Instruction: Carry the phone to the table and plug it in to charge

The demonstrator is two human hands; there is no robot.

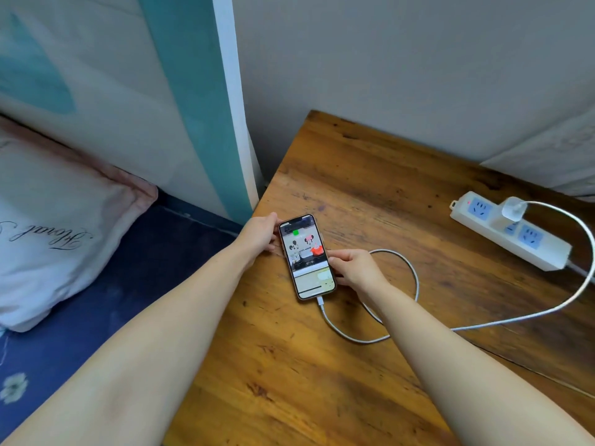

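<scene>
The phone [306, 256] lies face up on the wooden table [370, 175], its screen lit with a cartoon wallpaper. My left hand [259, 233] grips the phone's upper left edge. My right hand [355, 268] holds its right edge. A white charging cable [415, 278] is plugged into the phone's bottom end, loops across the table and runs to a white charger block [512, 211] seated in a white power strip [512, 231] at the right.
A bed with a blue sheet [128, 284] and a pink-white pillow [54, 233] lies left of the table. A headboard with a teal stripe [193, 101] and a grey wall [402, 59] stand behind. A pale cloth [553, 156] hangs at the far right.
</scene>
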